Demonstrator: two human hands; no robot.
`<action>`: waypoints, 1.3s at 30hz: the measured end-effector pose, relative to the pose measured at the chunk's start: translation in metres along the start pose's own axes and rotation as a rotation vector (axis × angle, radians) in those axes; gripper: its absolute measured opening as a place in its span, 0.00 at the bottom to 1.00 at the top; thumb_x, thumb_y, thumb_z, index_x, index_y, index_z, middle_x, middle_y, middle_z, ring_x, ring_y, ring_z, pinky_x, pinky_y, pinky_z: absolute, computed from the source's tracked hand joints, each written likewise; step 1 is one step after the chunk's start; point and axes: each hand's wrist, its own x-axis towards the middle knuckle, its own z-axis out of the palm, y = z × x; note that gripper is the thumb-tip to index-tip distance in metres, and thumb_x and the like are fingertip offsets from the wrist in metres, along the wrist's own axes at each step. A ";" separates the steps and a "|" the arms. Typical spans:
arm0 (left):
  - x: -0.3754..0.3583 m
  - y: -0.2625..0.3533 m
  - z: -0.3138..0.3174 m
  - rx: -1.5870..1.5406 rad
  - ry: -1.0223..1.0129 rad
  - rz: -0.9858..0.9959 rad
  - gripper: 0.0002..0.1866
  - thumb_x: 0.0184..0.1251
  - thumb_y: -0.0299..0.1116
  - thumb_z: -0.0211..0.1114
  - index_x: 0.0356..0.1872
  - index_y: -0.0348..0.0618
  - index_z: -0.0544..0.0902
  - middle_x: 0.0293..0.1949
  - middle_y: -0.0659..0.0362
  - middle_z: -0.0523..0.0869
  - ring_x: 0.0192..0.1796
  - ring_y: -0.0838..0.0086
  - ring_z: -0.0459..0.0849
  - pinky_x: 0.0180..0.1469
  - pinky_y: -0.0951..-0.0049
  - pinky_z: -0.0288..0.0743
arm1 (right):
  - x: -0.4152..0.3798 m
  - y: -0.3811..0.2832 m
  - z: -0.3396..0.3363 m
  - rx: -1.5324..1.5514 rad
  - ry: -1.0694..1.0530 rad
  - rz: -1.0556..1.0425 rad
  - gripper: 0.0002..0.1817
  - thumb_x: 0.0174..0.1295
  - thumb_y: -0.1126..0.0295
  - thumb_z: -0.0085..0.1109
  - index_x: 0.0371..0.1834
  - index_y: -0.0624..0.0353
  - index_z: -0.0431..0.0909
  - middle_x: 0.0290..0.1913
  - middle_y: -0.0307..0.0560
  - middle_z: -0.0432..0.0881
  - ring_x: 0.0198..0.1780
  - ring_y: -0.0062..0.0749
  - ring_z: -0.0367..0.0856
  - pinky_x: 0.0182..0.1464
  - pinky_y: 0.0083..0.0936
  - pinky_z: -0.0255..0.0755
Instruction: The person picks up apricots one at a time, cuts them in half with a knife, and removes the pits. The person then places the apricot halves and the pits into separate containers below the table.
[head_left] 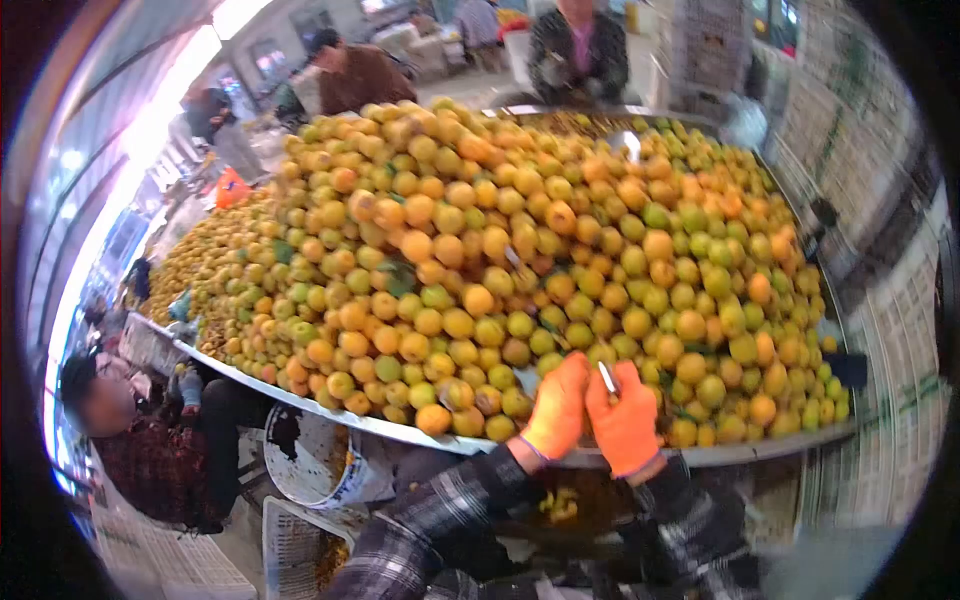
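Note:
Both my hands wear orange gloves and are held over the near edge of a large heap of orange and green fruit [480, 300]. My left hand [560, 408] has its fingers closed, and what it grips, if anything, is hidden. Close beside it on the right, my right hand [625, 415] is closed around a small metal tool [607, 378], whose shiny end points up and away. The heap rests on a metal-edged table [400, 432], and its rim runs under my wrists.
At the lower left stands a white bucket [305, 465], with a white crate [290, 550] below it. A person [150, 450] sits at the left edge. Other people [575, 55] are behind the heap. Stacked crates [900, 370] line the right side.

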 end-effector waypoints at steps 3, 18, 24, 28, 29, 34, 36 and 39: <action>-0.001 0.015 -0.004 -0.202 -0.053 -0.206 0.24 0.79 0.50 0.47 0.31 0.40 0.76 0.28 0.64 0.81 0.33 0.75 0.77 0.36 0.68 0.71 | 0.003 0.018 0.002 -0.221 -0.096 -0.170 0.13 0.61 0.63 0.67 0.30 0.57 0.73 0.20 0.54 0.77 0.24 0.54 0.81 0.23 0.42 0.70; 0.028 0.037 -0.012 -0.770 -0.136 -0.870 0.26 0.73 0.65 0.49 0.29 0.54 0.74 0.17 0.67 0.68 0.16 0.78 0.64 0.16 0.77 0.51 | 0.027 0.038 -0.034 1.178 -0.385 0.750 0.24 0.76 0.50 0.46 0.50 0.61 0.81 0.25 0.36 0.75 0.14 0.17 0.63 0.15 0.20 0.58; 0.001 0.024 -0.025 -0.291 -0.623 -0.262 0.21 0.76 0.54 0.52 0.43 0.45 0.79 0.28 0.66 0.77 0.25 0.80 0.73 0.26 0.79 0.63 | 0.037 0.021 -0.054 1.025 -0.403 0.635 0.21 0.72 0.54 0.54 0.53 0.62 0.81 0.28 0.34 0.77 0.21 0.14 0.67 0.17 0.17 0.58; -0.049 0.041 -0.012 -0.075 -0.997 -0.721 0.16 0.71 0.39 0.59 0.52 0.39 0.79 0.34 0.64 0.81 0.34 0.82 0.76 0.33 0.79 0.69 | 0.039 0.014 -0.058 0.745 -0.408 0.559 0.20 0.68 0.60 0.59 0.54 0.64 0.81 0.32 0.39 0.83 0.24 0.15 0.74 0.19 0.15 0.62; -0.068 0.030 -0.010 -0.050 -1.001 -0.683 0.16 0.70 0.37 0.59 0.52 0.39 0.79 0.34 0.63 0.82 0.33 0.82 0.76 0.32 0.78 0.70 | 0.039 0.018 -0.059 0.662 -0.466 0.531 0.19 0.68 0.60 0.59 0.53 0.64 0.81 0.30 0.39 0.83 0.22 0.15 0.72 0.19 0.14 0.62; -0.110 -0.019 -0.020 0.259 -0.886 -0.730 0.17 0.68 0.43 0.65 0.47 0.39 0.84 0.33 0.60 0.85 0.35 0.80 0.82 0.35 0.74 0.76 | 0.032 0.008 -0.059 0.630 -0.461 0.471 0.18 0.68 0.62 0.60 0.54 0.64 0.81 0.28 0.41 0.85 0.16 0.12 0.68 0.17 0.14 0.60; -0.108 -0.036 -0.027 0.196 -0.621 -0.966 0.21 0.69 0.47 0.66 0.49 0.37 0.84 0.37 0.55 0.88 0.38 0.72 0.86 0.40 0.70 0.80 | 0.028 0.010 -0.059 0.624 -0.449 0.437 0.18 0.68 0.62 0.61 0.54 0.64 0.81 0.28 0.40 0.85 0.16 0.12 0.67 0.17 0.14 0.61; -0.107 -0.044 -0.038 0.851 -0.654 -0.325 0.24 0.69 0.49 0.62 0.54 0.39 0.82 0.52 0.42 0.85 0.51 0.47 0.84 0.54 0.56 0.79 | 0.029 0.013 -0.060 0.589 -0.453 0.351 0.18 0.69 0.62 0.62 0.53 0.65 0.80 0.28 0.40 0.85 0.18 0.13 0.71 0.19 0.16 0.63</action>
